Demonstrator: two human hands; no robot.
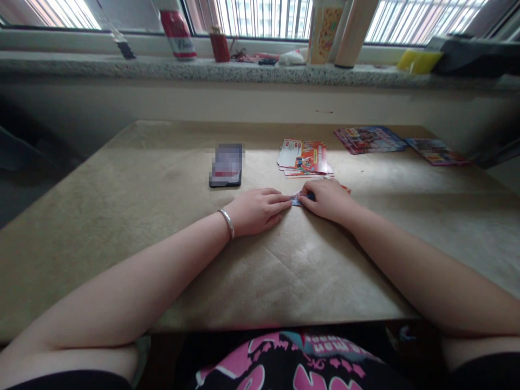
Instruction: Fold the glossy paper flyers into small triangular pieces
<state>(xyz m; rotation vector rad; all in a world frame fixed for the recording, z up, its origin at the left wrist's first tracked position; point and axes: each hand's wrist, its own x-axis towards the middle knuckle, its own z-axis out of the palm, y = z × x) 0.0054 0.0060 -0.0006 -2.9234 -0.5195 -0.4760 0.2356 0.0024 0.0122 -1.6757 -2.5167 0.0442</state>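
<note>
My left hand (258, 208) lies on the brown paper-covered table (162, 216), fingers together and pressed onto the edge of a small coloured paper piece (297, 201). A silver bangle (227, 222) circles that wrist. My right hand (329, 197) covers most of the same paper piece from the right, fingers curled down on it. Only a blue and red sliver of the piece shows between the hands.
A phone (226, 165) lies just beyond my left hand. A fanned stack of printed leaflets (304, 158) sits behind my right hand, more leaflets (369, 138) at the far right. The windowsill (203, 67) holds a can, cups and boxes.
</note>
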